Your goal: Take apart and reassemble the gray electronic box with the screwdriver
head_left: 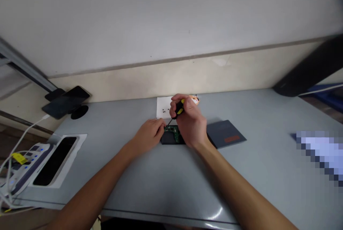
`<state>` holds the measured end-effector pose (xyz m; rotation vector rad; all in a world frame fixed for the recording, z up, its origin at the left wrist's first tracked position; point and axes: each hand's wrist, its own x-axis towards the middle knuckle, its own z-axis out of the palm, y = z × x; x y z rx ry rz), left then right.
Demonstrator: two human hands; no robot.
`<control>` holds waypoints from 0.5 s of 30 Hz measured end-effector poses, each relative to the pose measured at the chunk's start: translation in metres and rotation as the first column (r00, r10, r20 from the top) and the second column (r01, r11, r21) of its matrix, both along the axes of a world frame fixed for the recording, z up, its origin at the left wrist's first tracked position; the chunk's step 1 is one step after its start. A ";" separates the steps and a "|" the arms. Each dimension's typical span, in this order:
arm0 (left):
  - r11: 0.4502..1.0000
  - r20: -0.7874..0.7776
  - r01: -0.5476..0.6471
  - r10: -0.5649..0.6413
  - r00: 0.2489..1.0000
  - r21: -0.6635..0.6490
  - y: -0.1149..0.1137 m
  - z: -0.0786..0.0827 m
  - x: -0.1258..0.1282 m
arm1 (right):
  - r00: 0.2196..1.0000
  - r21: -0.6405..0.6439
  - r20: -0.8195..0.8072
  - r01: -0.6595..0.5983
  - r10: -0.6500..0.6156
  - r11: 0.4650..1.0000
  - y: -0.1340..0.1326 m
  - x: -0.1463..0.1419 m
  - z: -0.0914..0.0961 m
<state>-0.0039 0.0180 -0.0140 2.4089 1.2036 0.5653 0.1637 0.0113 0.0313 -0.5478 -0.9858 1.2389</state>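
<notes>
My right hand [189, 121] is closed round a small screwdriver [179, 107] with a black and yellow handle, its tip pointing down at a green circuit board [173, 132]. The board lies in a black open case [171, 139] at the middle of the grey table [160, 187]. My left hand [150, 133] rests on the table at the case's left edge, fingers curled against it. Behind the hands lies a white sheet [163, 107] with a few tiny dark screws on it.
A dark grey cover with a red label [226, 134] lies right of the case. A phone on a stand [65, 102] is at the back left. A phone on a white cloth [55, 160] and a power strip with cables [24, 160] sit at the left edge.
</notes>
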 end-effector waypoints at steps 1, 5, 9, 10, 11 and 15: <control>1.000 -0.003 -0.001 0.001 1.000 -0.003 0.000 0.001 0.000 | 1.000 0.001 0.001 -0.008 0.008 1.000 0.000 0.000 0.000; 1.000 -0.009 -0.001 0.001 1.000 -0.012 -0.001 0.004 0.001 | 1.000 0.019 0.007 -0.024 0.024 1.000 -0.001 0.000 0.001; 1.000 0.009 0.003 -0.003 1.000 -0.005 -0.002 0.005 0.001 | 1.000 0.033 0.027 0.003 -0.004 0.999 0.000 0.000 0.000; 1.000 0.008 0.002 -0.002 1.000 -0.005 -0.002 0.005 0.001 | 1.000 0.033 0.031 0.005 -0.006 0.999 0.000 0.000 0.000; 1.000 0.007 -0.001 0.001 1.000 -0.005 -0.002 0.004 0.001 | 1.000 0.032 0.031 0.001 -0.002 0.999 0.000 -0.001 0.000; 1.000 0.006 -0.010 0.010 1.000 -0.002 -0.002 0.004 0.002 | 1.000 0.026 0.013 -0.017 0.017 1.000 0.000 -0.002 -0.001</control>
